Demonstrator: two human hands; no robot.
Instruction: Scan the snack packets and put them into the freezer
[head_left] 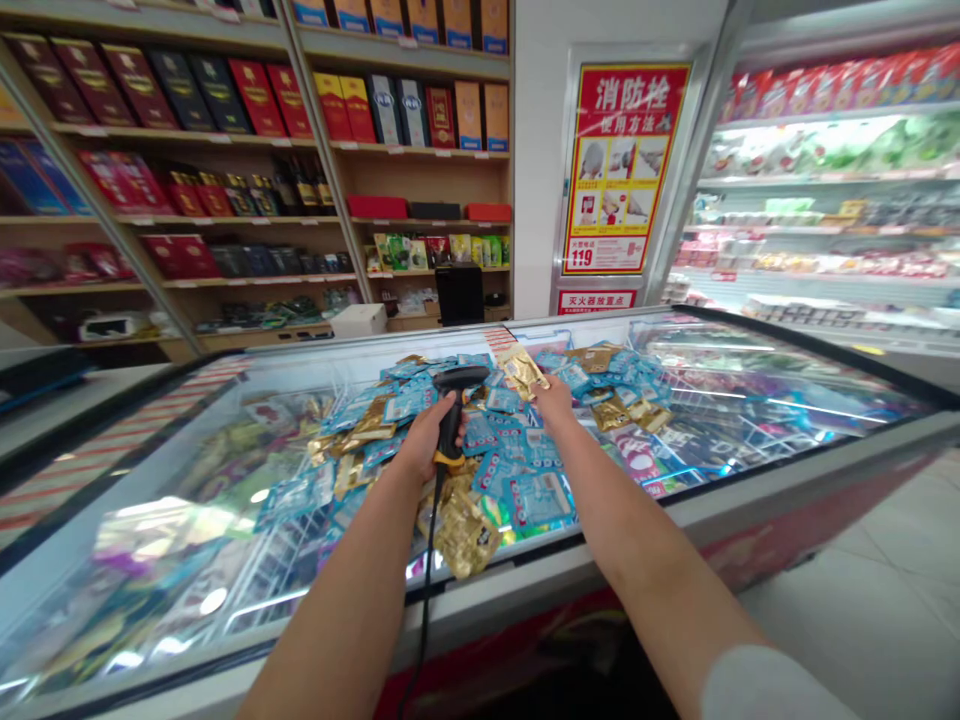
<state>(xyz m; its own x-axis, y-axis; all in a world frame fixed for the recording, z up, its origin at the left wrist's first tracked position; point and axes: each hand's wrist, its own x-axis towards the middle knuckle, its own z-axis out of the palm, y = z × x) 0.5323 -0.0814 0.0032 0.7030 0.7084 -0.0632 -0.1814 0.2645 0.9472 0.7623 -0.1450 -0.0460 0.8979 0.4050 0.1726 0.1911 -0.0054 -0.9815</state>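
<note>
My left hand (429, 437) is wrapped round the handle of a black barcode scanner (450, 420) with a yellow-orange base; its cord hangs down over the front edge. At the far side, my right hand (553, 398) grips a gold foil packet (519, 368) by its near edge. Beneath both hands, many blue packets (536, 495) and gold packets lie heaped on the glass top of a chest freezer. One gold packet (466, 530) sits near the front rim, below the scanner. What is printed on the packets is too small to read.
The chest freezer's white frame (675, 535) runs across in front of me, with goods visible under its glass. Behind stand shelves (420, 165) of boxes and bottles. A red fire-hydrant sign (630, 165) hangs on the wall, and a lit refrigerated display (832, 200) stands right.
</note>
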